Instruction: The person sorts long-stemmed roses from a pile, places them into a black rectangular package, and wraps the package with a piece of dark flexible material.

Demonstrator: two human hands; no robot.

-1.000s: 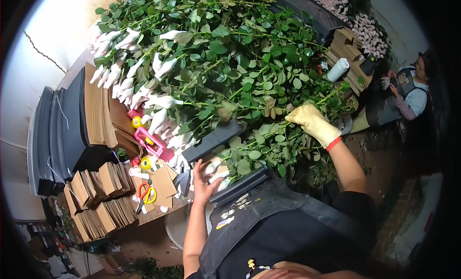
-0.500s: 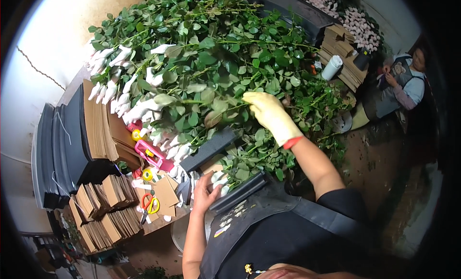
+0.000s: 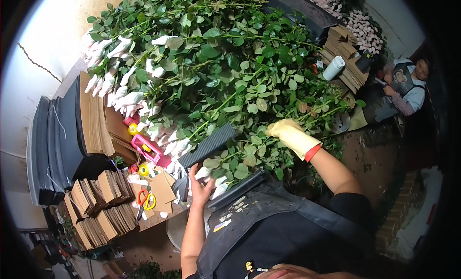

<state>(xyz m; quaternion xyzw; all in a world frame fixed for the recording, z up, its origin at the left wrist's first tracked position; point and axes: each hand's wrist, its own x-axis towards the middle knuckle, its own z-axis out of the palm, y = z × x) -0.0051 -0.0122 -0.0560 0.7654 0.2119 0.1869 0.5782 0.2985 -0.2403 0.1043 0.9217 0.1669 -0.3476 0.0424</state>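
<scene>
Leafy roses with white-netted heads lie in a large pile [image 3: 230,63] across the table. My right hand [image 3: 290,136], in a pale yellow glove with a red cuff, is closed around a rose stem at the near side of the pile; leaves partly hide its fingertips. My bare left hand [image 3: 200,187] has its thumb and fingers apart, beside several netted rose heads [image 3: 220,187]. Those heads and their leafy stems lie between a ridged black block [image 3: 209,147] and a black bar [image 3: 236,190] in front of my apron.
Cardboard stacks [image 3: 108,202] and dark sheets [image 3: 53,144] stand at left. Near them are a pink tape dispenser [image 3: 150,151], red-and-yellow-handled scissors [image 3: 145,202] and loose cardboard pieces [image 3: 162,190]. A white cylinder [image 3: 333,67] lies at right, where another person [image 3: 403,87] works.
My right hand has moved toward me and slightly right, drawing a rose down between the black block and bar. My left hand has shifted slightly left, its fingers more spread.
</scene>
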